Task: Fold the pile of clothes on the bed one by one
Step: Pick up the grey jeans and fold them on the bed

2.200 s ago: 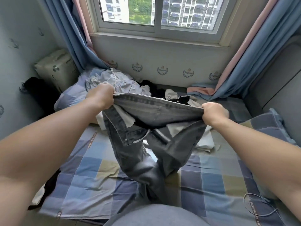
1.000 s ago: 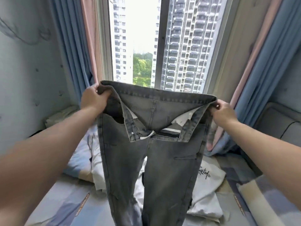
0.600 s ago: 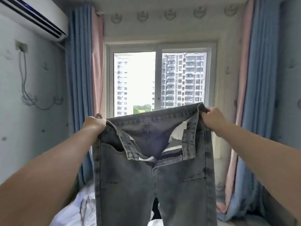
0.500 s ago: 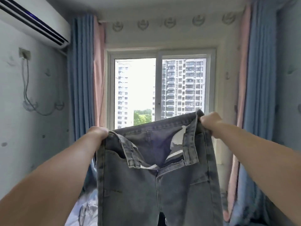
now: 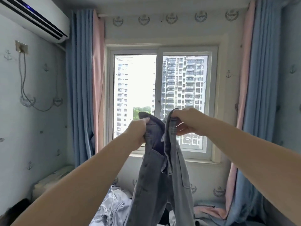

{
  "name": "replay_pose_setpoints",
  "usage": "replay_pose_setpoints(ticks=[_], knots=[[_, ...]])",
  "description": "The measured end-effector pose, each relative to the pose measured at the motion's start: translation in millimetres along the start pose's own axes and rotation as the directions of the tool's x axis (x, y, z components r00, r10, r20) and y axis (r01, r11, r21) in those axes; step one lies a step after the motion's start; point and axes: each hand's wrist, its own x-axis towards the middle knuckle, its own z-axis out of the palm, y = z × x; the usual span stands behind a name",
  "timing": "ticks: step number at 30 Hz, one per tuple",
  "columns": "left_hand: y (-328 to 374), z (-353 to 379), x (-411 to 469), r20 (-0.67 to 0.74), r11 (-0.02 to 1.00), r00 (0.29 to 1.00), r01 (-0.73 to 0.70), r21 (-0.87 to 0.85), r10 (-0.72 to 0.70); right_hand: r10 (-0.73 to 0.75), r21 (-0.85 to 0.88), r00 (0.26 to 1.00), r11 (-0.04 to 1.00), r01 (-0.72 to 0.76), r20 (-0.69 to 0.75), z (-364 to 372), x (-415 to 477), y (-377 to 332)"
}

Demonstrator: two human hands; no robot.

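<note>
I held the grey jeans (image 5: 156,176) up at the centre of the frame, in front of the window (image 5: 135,79). My left hand (image 5: 138,131) was curled tight round one side of the waistband, and my right hand (image 5: 187,123) pinched the other side just beside it. The legs hung down past the bottom edge, with the rumpled pile of clothes (image 5: 112,207) at lower centre.

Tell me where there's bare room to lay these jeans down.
Little shows. Below the jeans it is crowded: crumpled pale clothes to their left, a pink cloth to their right by the blue curtain. Only the window sill looks bare, and it is narrow. The near bed is out of view.
</note>
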Motion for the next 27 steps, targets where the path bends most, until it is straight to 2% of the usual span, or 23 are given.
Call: replay_pose_setpoints(ticks=[3,7,9,11,13,15,16,17,18,19,20,21,22,23,24,27], knots=[[-5,17,-16,0.197,1.0,0.98,-0.019,0.015,0.015,-0.054,-0.011,0.997,0.999,0.053,-0.06,16,-3,-2],[-22,16,-14,0.354,0.966,0.934,-0.125,0.225,0.039,-0.116,-0.031,0.979,0.993,0.112,-0.168,24,-8,-4],[-34,19,-10,0.351,0.932,0.929,-0.222,0.285,0.114,-0.174,-0.072,0.969,0.984,0.163,-0.174,28,-10,-6],[-45,21,-5,0.258,0.916,0.939,-0.297,0.272,0.228,-0.227,-0.134,0.964,0.969,0.209,-0.136,34,-11,-6],[-51,12,5,0.141,0.943,0.958,-0.275,0.187,0.251,-0.288,-0.208,0.951,0.943,0.261,-0.114,36,-7,2],[-53,-6,12,0.093,0.981,0.981,-0.177,0.073,0.17,-0.368,-0.27,0.899,0.914,0.303,-0.237,32,4,22],[-52,-17,17,0.095,0.99,0.986,-0.137,0.026,0.134,-0.372,-0.264,0.863,0.919,0.292,-0.341,30,8,35],[-49,-27,19,0.111,0.994,0.988,-0.111,-0.01,0.111,-0.304,-0.205,0.849,0.95,0.235,-0.433,29,12,51],[-45,-37,21,0.125,0.995,0.987,-0.094,-0.042,0.099,-0.156,-0.094,0.872,0.987,0.127,-0.464,31,14,65],[-39,-47,22,0.139,0.994,0.986,-0.084,-0.071,0.093,0.044,0.048,0.918,0.998,-0.027,-0.395,37,15,77],[-33,-57,24,0.155,0.993,0.984,-0.072,-0.088,0.085,0.226,0.184,0.946,0.965,-0.185,-0.234,47,16,86],[-27,-65,26,0.169,0.994,0.983,-0.06,-0.096,0.075,0.337,0.29,0.941,0.903,-0.318,-0.02,60,15,90],[-22,-75,30,0.182,0.995,0.981,-0.047,-0.09,0.062,0.351,0.365,0.922,0.847,-0.387,0.163,74,13,90],[-17,-84,33,0.192,0.996,0.98,-0.039,-0.08,0.054,0.304,0.421,0.914,0.817,-0.395,0.268,89,15,87],[-12,-94,36,0.2,0.997,0.979,-0.034,-0.069,0.047,0.258,0.473,0.925,0.801,-0.366,0.279,102,18,82],[1,-131,45,0.22,0.999,0.975,-0.033,-0.032,0.039,0.248,0.592,0.964,0.763,-0.258,0.099,129,34,56]])
